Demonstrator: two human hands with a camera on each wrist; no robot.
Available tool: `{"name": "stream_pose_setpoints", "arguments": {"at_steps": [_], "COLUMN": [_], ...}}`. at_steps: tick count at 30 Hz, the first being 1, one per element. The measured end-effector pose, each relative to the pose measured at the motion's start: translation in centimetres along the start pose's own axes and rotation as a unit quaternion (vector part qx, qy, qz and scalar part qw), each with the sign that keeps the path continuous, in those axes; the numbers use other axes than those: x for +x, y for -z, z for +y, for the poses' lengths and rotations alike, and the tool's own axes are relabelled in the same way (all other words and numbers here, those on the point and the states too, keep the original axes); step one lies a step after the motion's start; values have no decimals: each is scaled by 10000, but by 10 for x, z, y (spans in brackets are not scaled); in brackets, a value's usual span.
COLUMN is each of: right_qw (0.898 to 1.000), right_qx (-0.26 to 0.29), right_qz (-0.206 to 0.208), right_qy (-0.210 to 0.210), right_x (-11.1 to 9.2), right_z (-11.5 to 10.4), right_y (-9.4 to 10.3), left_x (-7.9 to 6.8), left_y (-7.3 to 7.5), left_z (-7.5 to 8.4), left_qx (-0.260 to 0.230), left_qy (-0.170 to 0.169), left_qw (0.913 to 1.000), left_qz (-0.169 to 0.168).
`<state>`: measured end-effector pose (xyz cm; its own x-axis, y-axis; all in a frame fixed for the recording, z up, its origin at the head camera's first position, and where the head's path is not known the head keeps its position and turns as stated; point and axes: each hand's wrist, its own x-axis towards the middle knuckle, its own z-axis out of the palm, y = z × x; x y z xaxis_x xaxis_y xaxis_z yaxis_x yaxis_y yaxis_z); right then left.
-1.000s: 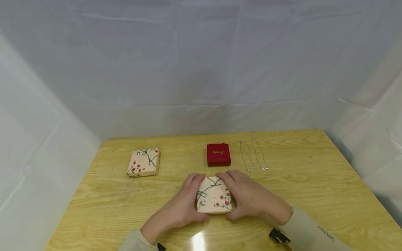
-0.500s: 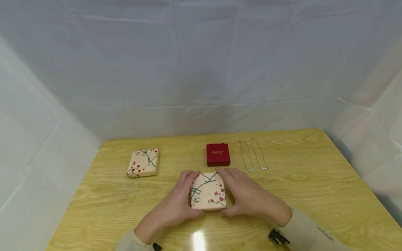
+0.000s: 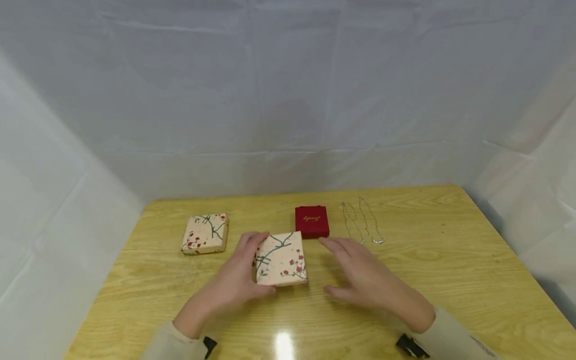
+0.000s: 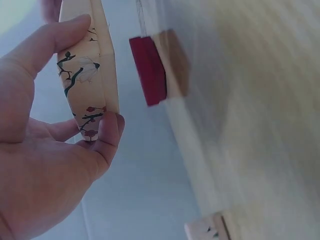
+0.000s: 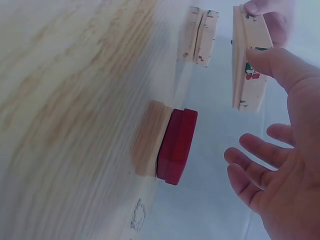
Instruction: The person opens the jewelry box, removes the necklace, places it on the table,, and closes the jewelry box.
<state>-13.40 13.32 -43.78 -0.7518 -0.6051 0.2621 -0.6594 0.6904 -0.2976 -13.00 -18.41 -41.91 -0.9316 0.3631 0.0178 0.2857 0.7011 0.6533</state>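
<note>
Person, both hands bare: left hand [image 3: 231, 277], right hand [image 3: 366, 277]. Long sleeves, pale beige, cloth looks matte: left sleeve [image 3: 171, 344], right sleeve [image 3: 453, 339]. Cuffs end around the wrists, plain edge. Small black angular piece [image 3: 209, 345] pokes out by the left cuff; bigger black blocky piece [image 3: 411, 346], strap- or clip-like, by the right cuff. Thin dark marking [image 3: 482, 343] on the right sleeve near the frame's bottom edge, too blurred to read.

My left hand [image 3: 233, 276] grips, thumb opposite fingers; my right hand [image 3: 363, 277] hovers apart from it, thumb and fingers spread. Both angle inward.
</note>
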Motion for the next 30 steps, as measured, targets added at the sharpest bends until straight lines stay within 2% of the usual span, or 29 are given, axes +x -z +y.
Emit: {"name": "stream_pose_setpoints", "arguments": {"at_steps": [7, 14, 22, 30], "right_qw": [9988, 9951, 9938, 9929], "right_qx": [-271, -432, -588, -604], "right_qz": [175, 496, 517, 544], "right_qy": [376, 740, 788, 872], "right_x": [-11, -22, -31, -39], "right_z": [2, 5, 7, 6], "right_y": [6, 5, 4, 3], "left_x": [5, 14, 30, 49], "left_y": [20, 34, 50, 58], "left_z": [-8, -17, -28, -40], "left_qx": [156, 309, 450, 606], "left_qy": [-34, -1, 146, 156], "left_qw": [9999, 9995, 9989, 9979], "left_qz": [47, -22, -55, -166]}}
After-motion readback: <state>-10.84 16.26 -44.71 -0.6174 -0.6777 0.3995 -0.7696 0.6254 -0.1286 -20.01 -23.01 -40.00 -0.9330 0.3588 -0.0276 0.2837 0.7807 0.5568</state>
